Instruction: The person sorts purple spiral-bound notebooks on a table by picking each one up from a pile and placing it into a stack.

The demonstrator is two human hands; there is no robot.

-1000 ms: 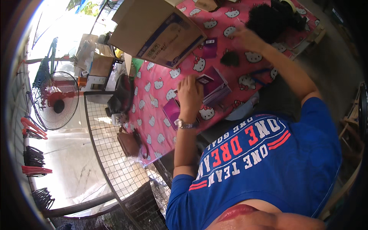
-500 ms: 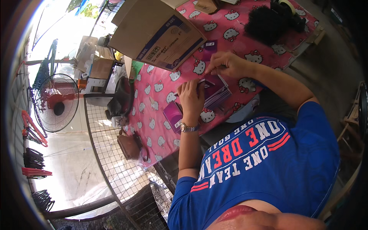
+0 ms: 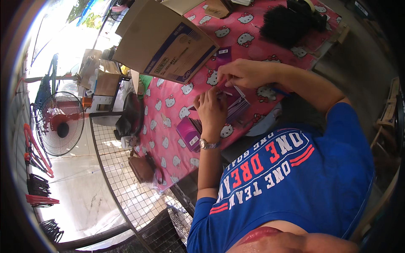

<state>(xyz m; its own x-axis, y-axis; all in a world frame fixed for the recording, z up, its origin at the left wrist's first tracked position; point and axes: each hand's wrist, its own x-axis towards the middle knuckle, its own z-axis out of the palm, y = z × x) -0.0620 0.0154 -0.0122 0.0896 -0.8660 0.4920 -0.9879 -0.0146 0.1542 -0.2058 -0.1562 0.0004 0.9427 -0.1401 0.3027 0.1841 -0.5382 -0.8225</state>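
A stack of thin purple packets [image 3: 239,107] lies on the table in front of me. My left hand [image 3: 210,109], a watch on its wrist, has its fingers curled over the left end of a purple packet on top. Close by on the right, my right hand [image 3: 244,74] is closed in a pinch at that packet's far edge; what its fingertips hold is too small to make out. More purple packets [image 3: 185,134] rest left of my left wrist. Another purple packet [image 3: 223,55] lies beyond my right hand.
An open cardboard box [image 3: 168,50] stands at the far left of the pink patterned tablecloth [image 3: 166,122]. A black bristly object [image 3: 284,26] sits at the far right. At the left edge are a brown bag [image 3: 142,168] and a black bag [image 3: 130,116]; a fan [image 3: 62,126] stands beyond.
My right hand has come in toward my left, its fingers now at the packet's far edge. My left hand keeps its place on the packet. The whole view has shifted slightly.
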